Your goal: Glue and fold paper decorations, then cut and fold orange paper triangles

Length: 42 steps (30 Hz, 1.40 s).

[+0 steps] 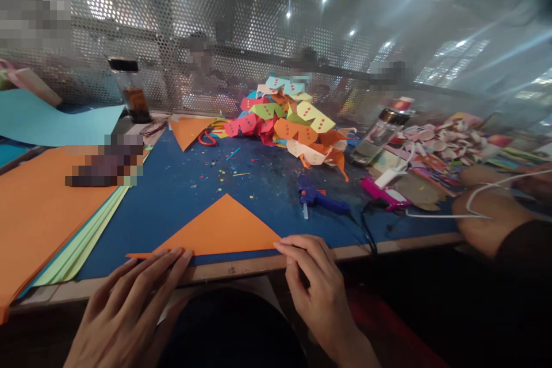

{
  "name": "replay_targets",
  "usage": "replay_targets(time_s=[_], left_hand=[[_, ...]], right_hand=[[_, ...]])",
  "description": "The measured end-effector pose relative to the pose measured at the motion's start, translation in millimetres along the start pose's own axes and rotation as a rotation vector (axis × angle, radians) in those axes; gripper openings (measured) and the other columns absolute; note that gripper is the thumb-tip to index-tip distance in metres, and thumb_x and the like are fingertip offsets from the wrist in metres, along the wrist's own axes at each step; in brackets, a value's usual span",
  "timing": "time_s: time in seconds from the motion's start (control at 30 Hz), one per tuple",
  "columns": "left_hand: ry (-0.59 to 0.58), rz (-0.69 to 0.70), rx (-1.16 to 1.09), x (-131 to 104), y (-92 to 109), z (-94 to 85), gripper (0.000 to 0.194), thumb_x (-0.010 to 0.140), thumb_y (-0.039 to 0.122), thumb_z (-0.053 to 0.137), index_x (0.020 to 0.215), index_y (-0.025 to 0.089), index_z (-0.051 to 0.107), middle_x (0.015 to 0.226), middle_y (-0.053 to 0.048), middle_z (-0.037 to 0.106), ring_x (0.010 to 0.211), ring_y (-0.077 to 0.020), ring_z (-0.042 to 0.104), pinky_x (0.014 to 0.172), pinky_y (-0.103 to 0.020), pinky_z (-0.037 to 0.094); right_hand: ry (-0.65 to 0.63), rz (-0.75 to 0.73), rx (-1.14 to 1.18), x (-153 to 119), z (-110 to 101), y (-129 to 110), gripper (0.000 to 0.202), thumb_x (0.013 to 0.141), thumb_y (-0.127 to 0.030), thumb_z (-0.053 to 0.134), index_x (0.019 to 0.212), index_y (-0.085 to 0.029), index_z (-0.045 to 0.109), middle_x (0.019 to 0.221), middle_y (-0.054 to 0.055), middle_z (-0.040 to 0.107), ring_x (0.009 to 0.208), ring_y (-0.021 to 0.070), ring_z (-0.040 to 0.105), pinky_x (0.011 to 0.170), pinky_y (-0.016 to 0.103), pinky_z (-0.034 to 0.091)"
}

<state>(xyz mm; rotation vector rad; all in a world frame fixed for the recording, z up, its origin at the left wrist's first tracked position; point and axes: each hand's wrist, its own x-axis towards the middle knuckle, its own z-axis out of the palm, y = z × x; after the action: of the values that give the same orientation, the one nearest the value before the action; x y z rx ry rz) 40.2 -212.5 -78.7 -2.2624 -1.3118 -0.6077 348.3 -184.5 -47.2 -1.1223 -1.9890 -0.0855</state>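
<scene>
An orange sheet of paper (226, 227), folded into a triangle, lies near the front edge of the table with its point facing away from me. My left hand (133, 293) rests along the left part of the fold, fingers stretched out and lying on the paper. At the opposite corner, my right hand (317, 287) pinches the paper between thumb and fingertips. Beyond it to the right is a blue hot glue gun (323, 199). Another orange folded piece (190, 129) lies farther back, beside red-handled scissors (207, 138).
Folded paper shapes in several colours (280, 121) are heaped at the back. Stacked coloured paper (52, 201) lies left, with a blurred dark object on it. Two bottles (137, 100) stand at the back. A pink device (386, 192) with a white cable and another person's arm (491, 213) are right.
</scene>
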Motion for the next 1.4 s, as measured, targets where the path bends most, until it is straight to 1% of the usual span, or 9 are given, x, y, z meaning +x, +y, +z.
replay_targets(time_s=[0.27, 0.43, 0.57, 0.77, 0.87, 0.93, 1.1, 1.27, 1.4], left_hand=[[-0.005, -0.111, 0.076, -5.5, 1.6, -6.9, 0.062, 0.097, 0.02, 0.058, 0.154, 0.032, 0.038, 0.141, -0.005, 0.062, 0.117, -0.0333, 0.063, 0.098, -0.054, 0.045], [0.007, -0.103, 0.073, -4.2, 2.2, -9.3, 0.065, 0.096, 0.021, 0.061, 0.155, 0.029, 0.036, 0.139, -0.008, 0.063, 0.117, -0.0358, 0.062, 0.096, -0.055, 0.047], [0.005, -0.113, 0.065, -3.1, 2.9, -8.7, 0.067, 0.096, 0.023, 0.062, 0.156, 0.03, 0.034, 0.139, -0.008, 0.063, 0.118, -0.035, 0.061, 0.097, -0.054, 0.046], [0.015, -0.128, 0.004, -2.4, 0.8, -5.6, 0.054, 0.098, 0.032, 0.056, 0.151, 0.031, 0.043, 0.134, -0.006, 0.066, 0.117, -0.0347, 0.059, 0.097, -0.052, 0.042], [0.031, -0.131, -0.052, -1.1, -2.0, -3.8, 0.05, 0.096, 0.039, 0.057, 0.146, 0.032, 0.05, 0.129, -0.005, 0.068, 0.113, -0.0328, 0.06, 0.099, -0.05, 0.04], [0.044, -0.136, -0.087, 0.9, -3.6, -3.5, 0.048, 0.096, 0.042, 0.056, 0.142, 0.033, 0.053, 0.126, -0.005, 0.069, 0.11, -0.0313, 0.06, 0.099, -0.048, 0.039], [0.062, -0.167, -0.146, 10.7, -5.2, -8.7, 0.038, 0.094, 0.043, 0.057, 0.131, 0.034, 0.061, 0.116, -0.003, 0.071, 0.103, -0.0291, 0.062, 0.094, -0.045, 0.039], [0.059, -0.193, -0.208, 25.5, -5.1, -14.5, 0.029, 0.093, 0.043, 0.058, 0.118, 0.032, 0.068, 0.109, -0.006, 0.071, 0.102, -0.032, 0.062, 0.09, -0.047, 0.041], [0.051, -0.174, -0.283, 40.2, -5.9, -10.9, 0.023, 0.095, 0.037, 0.057, 0.115, 0.033, 0.069, 0.105, -0.003, 0.07, 0.1, -0.0282, 0.062, 0.087, -0.043, 0.042]], right_hand=[[-0.001, -0.003, -0.005, -0.3, 0.6, 0.3, 0.039, 0.089, 0.003, 0.048, 0.115, -0.022, 0.065, 0.103, 0.007, 0.066, 0.099, 0.0222, 0.063, 0.085, 0.041, 0.055], [-0.019, -0.007, -0.022, 0.9, -1.2, -0.7, 0.037, 0.09, 0.002, 0.048, 0.115, -0.021, 0.063, 0.103, 0.007, 0.065, 0.1, 0.0218, 0.062, 0.086, 0.04, 0.054], [-0.049, -0.005, -0.024, 6.0, -4.0, -2.3, 0.031, 0.092, 0.0, 0.049, 0.111, -0.02, 0.063, 0.102, 0.007, 0.065, 0.098, 0.021, 0.061, 0.084, 0.038, 0.053], [-0.056, -0.031, -0.121, 20.4, -7.8, -5.8, 0.014, 0.095, -0.012, 0.061, 0.104, -0.022, 0.064, 0.095, 0.004, 0.067, 0.09, 0.0208, 0.062, 0.08, 0.039, 0.046], [-0.058, -0.068, -0.066, 30.1, -6.3, -10.4, 0.01, 0.096, -0.014, 0.062, 0.1, -0.023, 0.065, 0.092, 0.003, 0.067, 0.089, 0.0196, 0.062, 0.081, 0.038, 0.045], [-0.101, -0.076, -0.018, 35.5, -3.8, -12.4, 0.008, 0.096, -0.014, 0.063, 0.096, -0.022, 0.065, 0.091, 0.003, 0.067, 0.088, 0.0195, 0.061, 0.081, 0.037, 0.044], [-0.231, -0.056, 0.033, 41.3, 1.2, -9.4, 0.007, 0.098, -0.017, 0.062, 0.093, -0.021, 0.065, 0.089, 0.002, 0.066, 0.086, 0.0194, 0.058, 0.079, 0.036, 0.043], [-0.276, -0.117, -0.002, 42.9, 1.1, -6.8, 0.01, 0.101, -0.018, 0.055, 0.096, -0.02, 0.064, 0.09, 0.003, 0.065, 0.087, 0.0198, 0.057, 0.08, 0.036, 0.044], [-0.28, -0.165, -0.054, 44.2, 1.3, -7.4, 0.013, 0.103, -0.017, 0.051, 0.096, -0.019, 0.062, 0.09, 0.004, 0.064, 0.086, 0.0196, 0.057, 0.078, 0.035, 0.044]])
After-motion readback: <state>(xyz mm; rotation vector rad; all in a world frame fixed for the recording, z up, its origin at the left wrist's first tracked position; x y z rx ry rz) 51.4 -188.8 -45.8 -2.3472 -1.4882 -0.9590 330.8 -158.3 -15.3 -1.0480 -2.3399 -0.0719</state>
